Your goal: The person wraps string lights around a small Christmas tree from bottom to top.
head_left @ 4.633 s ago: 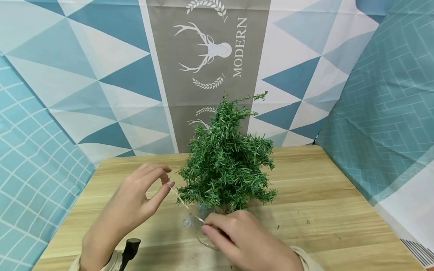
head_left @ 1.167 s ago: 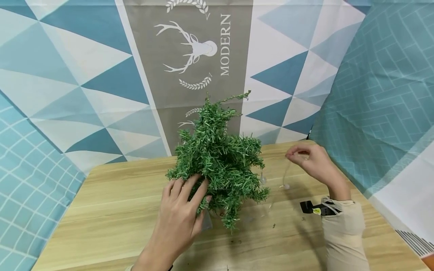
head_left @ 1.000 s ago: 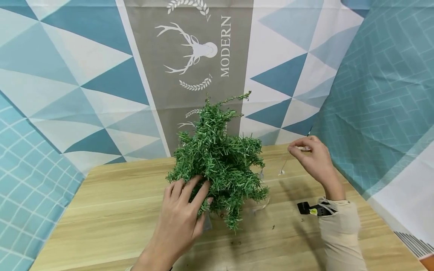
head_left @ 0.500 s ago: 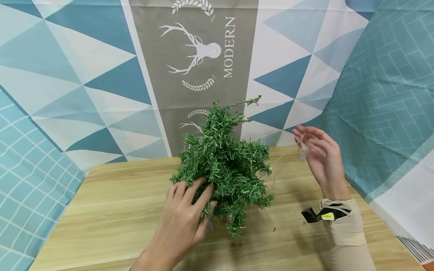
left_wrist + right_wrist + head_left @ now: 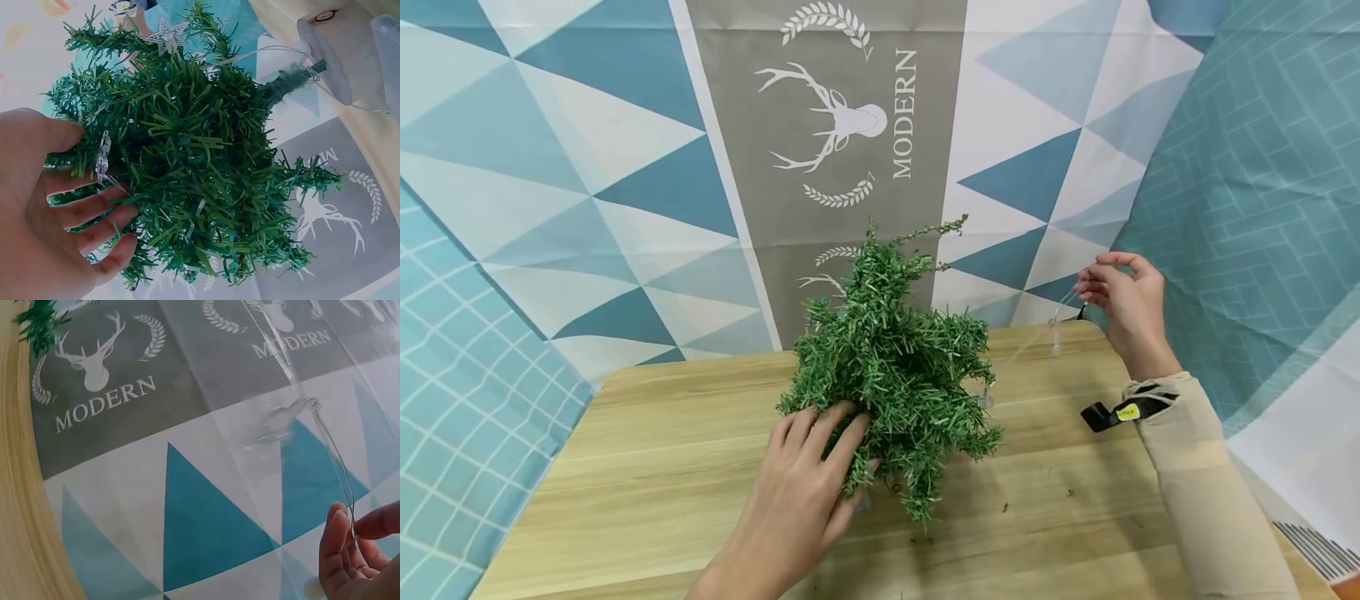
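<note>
A small artificial Christmas tree stands mid-table. At its lower front left, my left hand holds the branches, fingertips sunk into the green needles. A clear star ornament hangs beside those fingers in the left wrist view, and another star sits among farther branches. Thin wire passes near the trunk above a wooden disc base. Off to the tree's right, my right hand is raised and pinches a thin light-string wire. Clear ornaments dangle from this wire, which runs towards the tree.
The wood-grain table carries small dark scraps. Behind it hangs a patterned cloth, with tiled-print cloths at the sides. A clear ornament hangs at the tree's right edge. A black wrist camera juts from my right sleeve.
Earlier both hands held the wire before the tree. My left hand then took hold of the tree. My right hand has moved right, then up and farther back, drawing the wire out.
</note>
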A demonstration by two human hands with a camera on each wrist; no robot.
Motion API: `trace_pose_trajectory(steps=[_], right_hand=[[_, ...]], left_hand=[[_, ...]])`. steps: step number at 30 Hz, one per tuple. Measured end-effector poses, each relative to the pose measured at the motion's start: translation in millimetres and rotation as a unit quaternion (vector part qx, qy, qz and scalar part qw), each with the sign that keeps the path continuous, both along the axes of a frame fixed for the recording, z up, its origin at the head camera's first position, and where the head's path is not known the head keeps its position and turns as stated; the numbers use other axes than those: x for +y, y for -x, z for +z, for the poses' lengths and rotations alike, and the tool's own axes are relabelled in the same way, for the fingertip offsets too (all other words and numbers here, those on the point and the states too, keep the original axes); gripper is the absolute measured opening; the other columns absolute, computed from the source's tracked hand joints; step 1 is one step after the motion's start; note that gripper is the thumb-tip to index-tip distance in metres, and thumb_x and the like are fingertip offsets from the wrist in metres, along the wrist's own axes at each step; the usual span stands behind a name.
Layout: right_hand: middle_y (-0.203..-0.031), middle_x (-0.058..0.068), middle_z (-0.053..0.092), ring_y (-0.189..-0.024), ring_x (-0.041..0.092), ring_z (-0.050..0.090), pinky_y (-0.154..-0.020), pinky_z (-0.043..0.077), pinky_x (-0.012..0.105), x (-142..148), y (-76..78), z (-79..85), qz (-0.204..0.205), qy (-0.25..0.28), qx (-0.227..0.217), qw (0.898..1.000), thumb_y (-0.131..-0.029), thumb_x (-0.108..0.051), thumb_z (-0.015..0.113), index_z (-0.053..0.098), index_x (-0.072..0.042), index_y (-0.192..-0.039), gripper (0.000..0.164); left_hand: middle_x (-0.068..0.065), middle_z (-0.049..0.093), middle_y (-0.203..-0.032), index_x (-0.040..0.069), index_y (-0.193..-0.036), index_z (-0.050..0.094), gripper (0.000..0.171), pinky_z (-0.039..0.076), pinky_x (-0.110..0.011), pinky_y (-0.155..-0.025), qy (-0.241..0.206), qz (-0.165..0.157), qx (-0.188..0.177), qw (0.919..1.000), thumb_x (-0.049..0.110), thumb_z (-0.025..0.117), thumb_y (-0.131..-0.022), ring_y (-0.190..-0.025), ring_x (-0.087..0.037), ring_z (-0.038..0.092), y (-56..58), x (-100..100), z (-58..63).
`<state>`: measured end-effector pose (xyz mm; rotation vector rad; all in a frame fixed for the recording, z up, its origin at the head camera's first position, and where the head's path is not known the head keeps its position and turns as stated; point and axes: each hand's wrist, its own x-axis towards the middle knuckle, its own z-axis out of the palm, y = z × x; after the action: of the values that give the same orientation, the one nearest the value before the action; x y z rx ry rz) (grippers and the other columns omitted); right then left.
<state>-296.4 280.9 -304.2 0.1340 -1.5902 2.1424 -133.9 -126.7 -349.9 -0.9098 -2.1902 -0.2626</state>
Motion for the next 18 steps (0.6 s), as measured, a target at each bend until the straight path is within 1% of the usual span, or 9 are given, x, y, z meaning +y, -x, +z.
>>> trace_pose_trajectory(steps=[2,4,6,8,10,11,14,16,18], right_hand=[[-0.087,0.008,0.071,-0.071,0.017,0.069,-0.065,0.057,0.023,4.7,2.9,1.1,0.019,0.006,-0.021,1.000,-0.099,-0.007,0.059,0.047,-0.001,-0.118,0.024],[-0.091,0.009,0.072,-0.077,0.018,0.071,-0.070,0.058,0.024,9.1,6.4,2.8,0.039,0.019,-0.040,0.998,-0.098,-0.011,0.062,0.045,-0.002,-0.121,0.030],[-0.097,0.009,0.072,-0.087,0.019,0.073,-0.078,0.058,0.025,14.0,10.1,4.9,0.069,0.040,-0.057,0.995,-0.097,-0.014,0.064,0.041,-0.004,-0.130,0.041],[-0.101,0.010,0.072,-0.096,0.020,0.072,-0.085,0.057,0.027,18.5,13.8,7.9,0.104,0.069,-0.073,0.989,-0.097,-0.016,0.066,0.034,-0.007,-0.141,0.055],[-0.103,0.009,0.071,-0.099,0.020,0.071,-0.088,0.056,0.028,22.4,16.9,11.6,0.130,0.079,-0.087,0.985,-0.097,-0.019,0.065,0.028,-0.008,-0.147,0.063],[-0.102,0.008,0.070,-0.097,0.019,0.071,-0.087,0.056,0.027,23.9,18.6,13.9,0.136,0.078,-0.091,0.983,-0.097,-0.019,0.065,0.029,-0.008,-0.146,0.061],[-0.091,0.005,0.068,-0.080,0.015,0.070,-0.073,0.058,0.025,22.8,24.1,20.9,0.121,0.027,-0.102,0.987,-0.097,-0.017,0.066,0.040,-0.006,-0.135,0.047],[-0.082,0.004,0.064,-0.067,0.014,0.065,-0.063,0.058,0.025,19.2,27.5,26.3,0.098,-0.036,-0.108,0.989,-0.097,-0.016,0.066,0.047,-0.005,-0.127,0.038],[-0.077,0.004,0.062,-0.062,0.014,0.062,-0.059,0.057,0.025,13.9,29.6,32.4,0.076,-0.114,-0.110,0.984,-0.097,-0.014,0.065,0.048,-0.005,-0.128,0.036]], left_hand=[[-0.016,0.060,-0.127,0.005,-0.132,0.058,0.058,0.042,-0.051,-0.090,0.002,-0.008,0.001,1.0000,0.019,0.067,-0.076,-0.106,-0.034,0.054,-1.1,-1.2,-0.3],[-0.015,0.060,-0.126,0.005,-0.133,0.058,0.050,0.043,-0.051,-0.089,0.000,-0.017,0.007,0.9998,0.018,0.057,-0.085,-0.106,-0.033,0.054,-2.8,-2.1,-0.9],[-0.014,0.061,-0.125,0.005,-0.133,0.059,0.042,0.044,-0.050,-0.089,-0.005,-0.032,0.016,0.9993,0.017,0.045,-0.095,-0.106,-0.032,0.055,-5.2,-2.6,-1.5],[-0.013,0.062,-0.125,0.007,-0.132,0.061,0.039,0.046,-0.048,-0.090,-0.009,-0.048,0.021,0.9986,0.022,0.038,-0.104,-0.108,-0.030,0.056,-9.7,-3.7,-1.5],[-0.013,0.062,-0.124,0.007,-0.128,0.063,0.038,0.049,-0.046,-0.088,-0.015,-0.070,0.033,0.9969,0.023,0.035,-0.107,-0.109,-0.030,0.058,-14.9,-5.6,-0.3],[-0.013,0.063,-0.123,0.007,-0.125,0.065,0.037,0.049,-0.045,-0.087,-0.017,-0.082,0.043,0.9956,0.022,0.036,-0.107,-0.108,-0.029,0.059,-17.4,-6.6,1.2],[-0.015,0.065,-0.118,0.004,-0.115,0.069,0.034,0.051,-0.041,-0.084,-0.032,-0.114,0.079,0.9898,0.018,0.038,-0.106,-0.104,-0.030,0.062,-23.8,-13.3,8.2],[-0.017,0.067,-0.112,0.001,-0.105,0.070,0.031,0.052,-0.040,-0.081,-0.048,-0.138,0.119,0.9821,0.014,0.042,-0.104,-0.098,-0.031,0.064,-24.2,-18.2,15.0],[-0.019,0.069,-0.105,-0.002,-0.098,0.071,0.030,0.053,-0.037,-0.079,-0.067,-0.156,0.146,0.9747,0.012,0.045,-0.103,-0.091,-0.031,0.066,-21.4,-24.4,22.2]])
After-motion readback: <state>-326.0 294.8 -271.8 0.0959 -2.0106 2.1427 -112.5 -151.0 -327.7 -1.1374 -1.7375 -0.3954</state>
